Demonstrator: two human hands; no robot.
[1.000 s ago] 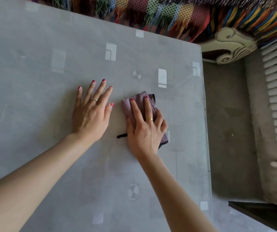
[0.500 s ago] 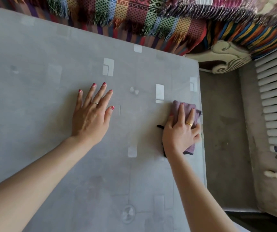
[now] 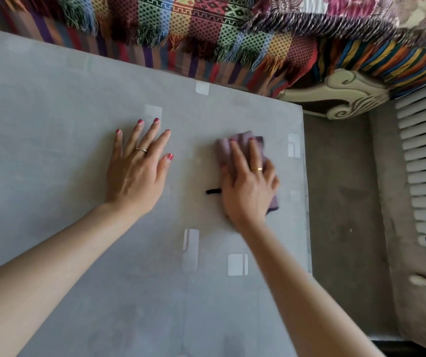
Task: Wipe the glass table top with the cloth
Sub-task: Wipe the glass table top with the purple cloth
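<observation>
Cloth [image 3: 235, 148]: lay flat under right hand [image 3: 249, 188], long axis running away from the body, near the table's right edge.
Right fingers [image 3: 237, 155]: stretched out, pressed down on cloth; blurred.
Left hand [image 3: 137, 173]: spread flat on bare glass, well apart from cloth.
Table top [image 3: 52, 124]: grey, glossy, mostly bare.
Room: fringed striped blanket [image 3: 206, 34] beyond far edge; radiator [image 3: 425, 161] at right.
</observation>
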